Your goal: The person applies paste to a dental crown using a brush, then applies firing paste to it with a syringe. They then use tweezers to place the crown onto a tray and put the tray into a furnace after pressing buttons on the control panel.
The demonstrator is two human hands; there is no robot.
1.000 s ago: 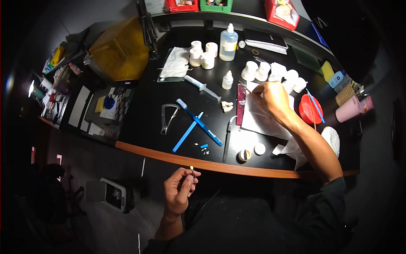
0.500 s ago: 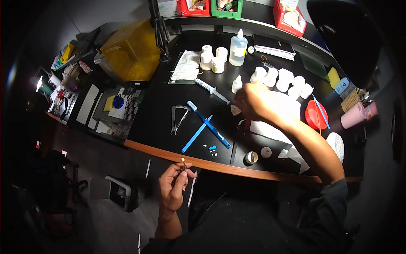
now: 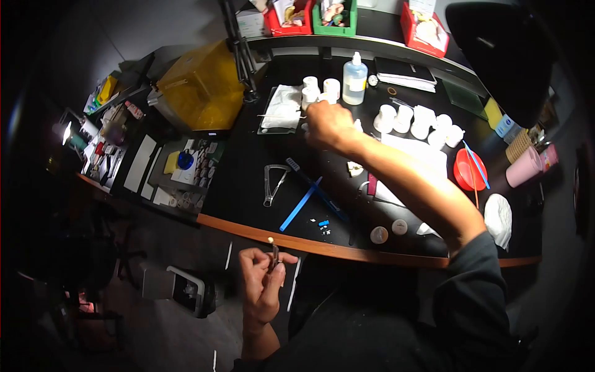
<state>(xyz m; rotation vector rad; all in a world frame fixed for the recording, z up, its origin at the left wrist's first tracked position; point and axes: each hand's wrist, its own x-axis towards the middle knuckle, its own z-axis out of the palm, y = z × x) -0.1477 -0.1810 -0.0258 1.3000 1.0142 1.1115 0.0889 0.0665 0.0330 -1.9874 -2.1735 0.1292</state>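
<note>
My left hand (image 3: pixel 263 285) is in front of the table edge. Its fingers pinch a small dark metal holder (image 3: pixel 275 255), with a tiny cream-coloured tooth-like piece (image 3: pixel 271 240) at the top. My right hand (image 3: pixel 331 126) is over the back of the table, in front of several white jars (image 3: pixel 331 88), palm down with the fingertips hidden beneath it. The syringe is out of sight there. Nearer me lie a blue toothbrush (image 3: pixel 294 165), a blue stick (image 3: pixel 300 207) and a metal caliper gauge (image 3: pixel 269 184). A small pale model piece (image 3: pixel 355 168) sits below my right forearm.
A clear bottle (image 3: pixel 354 80) stands behind my right hand. Several white plaster-like pieces (image 3: pixel 419 124) are right of it, with a red bowl (image 3: pixel 466 168) farther right. A lamp arm (image 3: pixel 238 56) rises beside a yellow box (image 3: pixel 201 87). Two round containers (image 3: pixel 379 235) stand near the front edge.
My right hand has moved left and slightly up, from beside the white pieces to in front of the jars, covering where the syringe lay. My left hand keeps its pinch. The view has shifted slightly.
</note>
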